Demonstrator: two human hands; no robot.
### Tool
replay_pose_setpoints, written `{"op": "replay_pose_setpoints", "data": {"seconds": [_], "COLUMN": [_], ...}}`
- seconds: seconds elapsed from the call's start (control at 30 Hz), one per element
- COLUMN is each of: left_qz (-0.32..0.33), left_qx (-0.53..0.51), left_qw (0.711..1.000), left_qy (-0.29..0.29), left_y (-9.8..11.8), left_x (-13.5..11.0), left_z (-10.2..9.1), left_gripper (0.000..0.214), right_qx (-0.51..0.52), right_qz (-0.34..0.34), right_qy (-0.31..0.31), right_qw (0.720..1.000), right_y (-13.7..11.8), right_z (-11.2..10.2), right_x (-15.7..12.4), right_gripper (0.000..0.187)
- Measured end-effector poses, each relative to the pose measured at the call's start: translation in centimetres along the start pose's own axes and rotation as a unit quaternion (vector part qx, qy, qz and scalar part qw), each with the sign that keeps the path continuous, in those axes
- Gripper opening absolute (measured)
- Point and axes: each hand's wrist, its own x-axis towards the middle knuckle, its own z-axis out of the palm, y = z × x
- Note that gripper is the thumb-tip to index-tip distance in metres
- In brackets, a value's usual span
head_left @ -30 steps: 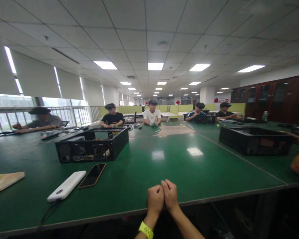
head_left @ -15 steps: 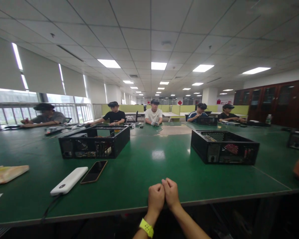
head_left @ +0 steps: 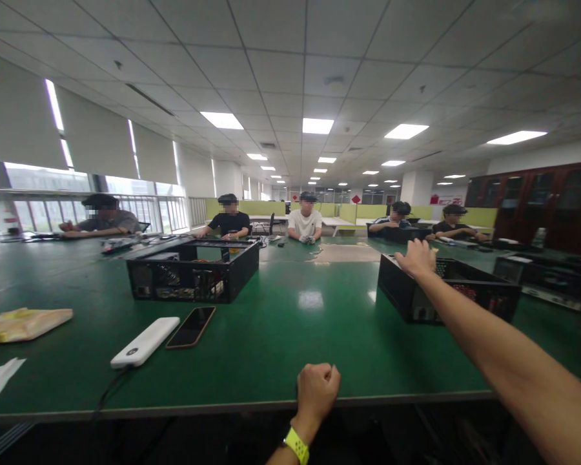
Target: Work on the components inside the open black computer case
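My left hand (head_left: 318, 392) is closed in a fist at the near edge of the green table, a yellow-green watch band (head_left: 297, 445) on its wrist; nothing shows in it. Stretched forward, my right hand (head_left: 416, 258) bends its fingers over the near left part of an open black computer case (head_left: 469, 294), thumb towards the left wall. Part of the rim is hidden behind that hand. A tiny yellowish bit shows beside its fingers, too small to name. A second open black computer case (head_left: 179, 278) stands left of centre.
A white power bank (head_left: 145, 342) with a cable and a phone (head_left: 191, 327) lie at left, near a paper packet (head_left: 26, 325) and white paper (head_left: 0, 382). Another case (head_left: 552, 281) is at far right. Several people sit across the table; part of someone's arm shows at right.
My right hand has left my left fist and reached forward right to the computer case. The far-right case has shifted left into view. The camera view has turned slightly.
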Motion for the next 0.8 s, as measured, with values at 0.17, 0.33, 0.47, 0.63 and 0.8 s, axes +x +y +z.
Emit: {"op": "replay_pose_setpoints", "data": {"seconds": [0.17,0.33,0.47,0.63,0.8], "left_qz": [0.008,0.005,0.003,0.006,0.013], "left_qx": [0.0,0.007,0.016,0.012,0.029], "left_qw": [1.0,1.0,1.0,1.0,0.999], "left_qy": [0.002,0.002,0.006,0.002,0.017], "left_y": [0.0,0.0,0.0,0.0,0.0], "left_x": [-0.3,-0.4,-0.4,-0.4,-0.3], "left_z": [-0.1,0.0,0.1,0.1,0.3], "left_gripper": [0.041,0.041,0.041,0.04,0.041], "right_qx": [-0.065,-0.106,-0.122,-0.143,-0.146], "right_qz": [-0.004,0.006,0.027,0.055,0.072], "right_qy": [-0.096,-0.159,-0.173,-0.18,-0.193], "right_qw": [0.993,0.982,0.977,0.972,0.968], "right_y": [3.1,4.3,4.1,3.5,3.0], "right_z": [3.9,7.0,7.0,7.0,6.7], "right_x": [-2.6,-4.2,-3.0,-2.7,-3.0], "right_gripper": [0.066,0.062,0.056,0.059,0.057]}}
